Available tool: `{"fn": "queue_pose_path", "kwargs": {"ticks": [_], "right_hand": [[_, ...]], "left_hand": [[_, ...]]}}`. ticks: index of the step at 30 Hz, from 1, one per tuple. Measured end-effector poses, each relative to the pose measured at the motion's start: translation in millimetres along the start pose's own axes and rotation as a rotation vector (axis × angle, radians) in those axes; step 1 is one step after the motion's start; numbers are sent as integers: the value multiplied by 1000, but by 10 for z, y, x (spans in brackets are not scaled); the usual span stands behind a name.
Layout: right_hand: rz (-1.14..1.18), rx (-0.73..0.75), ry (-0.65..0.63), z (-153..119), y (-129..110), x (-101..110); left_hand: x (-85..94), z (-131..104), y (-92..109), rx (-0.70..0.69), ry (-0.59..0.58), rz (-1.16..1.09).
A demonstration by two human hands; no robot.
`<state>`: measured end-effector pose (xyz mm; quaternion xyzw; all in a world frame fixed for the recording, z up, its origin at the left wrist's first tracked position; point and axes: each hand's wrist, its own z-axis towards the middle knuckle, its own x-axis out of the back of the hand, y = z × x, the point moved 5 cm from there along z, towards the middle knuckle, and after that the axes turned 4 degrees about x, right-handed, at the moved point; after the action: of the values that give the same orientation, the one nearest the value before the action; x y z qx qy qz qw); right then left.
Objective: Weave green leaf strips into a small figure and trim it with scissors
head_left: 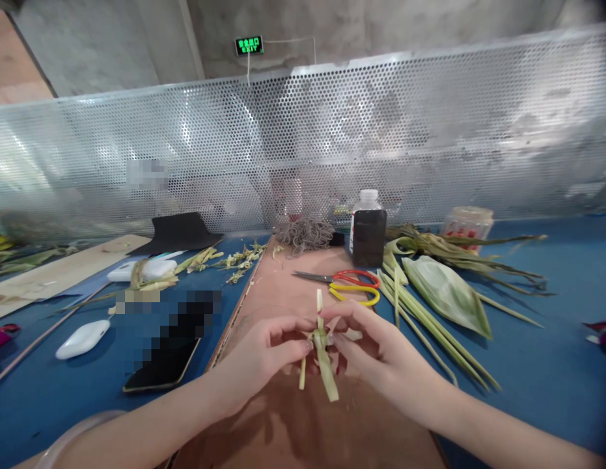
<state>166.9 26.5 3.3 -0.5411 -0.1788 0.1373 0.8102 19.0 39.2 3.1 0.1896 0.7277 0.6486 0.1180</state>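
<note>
Over the brown board (303,430), both hands hold one small piece of knotted pale-green leaf strips (324,361) between them. My left hand (273,348) pinches its left side with thumb and fingertips. From the right, my right hand (373,345) grips the upper part of the piece near the knot. One strip end points up and two hang down below the fingers. Some lower fingers are partly hidden behind the strips. Just beyond my hands lie scissors (354,279) with red and yellow handles, their blades pointing left.
Long green stalks (429,332), a broad leaf (446,293) and dried leaves (468,254) lie at right. Behind the scissors are grey cord (305,234), a bottle (368,197) with a dark phone against it, and a jar (467,225). Another phone (170,358) and a white case (82,339) lie left.
</note>
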Motion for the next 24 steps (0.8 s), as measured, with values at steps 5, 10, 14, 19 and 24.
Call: {"fn": "queue_pose_path", "kwargs": {"ticks": [5, 10, 14, 19, 24], "right_hand": [[-44, 24, -2, 21, -25, 34], [-166, 57, -7, 12, -30, 26], [-207, 92, 5, 29, -79, 42], [-412, 93, 234, 184, -195, 605], [-1156, -220, 357, 316, 16, 1453]], "left_hand": [[-76, 8, 16, 32, -123, 83], [-117, -5, -7, 48, -179, 74], [-97, 14, 3, 47, -117, -4], [35, 65, 3, 96, 96, -73], [76, 74, -22, 136, 129, 11]]}}
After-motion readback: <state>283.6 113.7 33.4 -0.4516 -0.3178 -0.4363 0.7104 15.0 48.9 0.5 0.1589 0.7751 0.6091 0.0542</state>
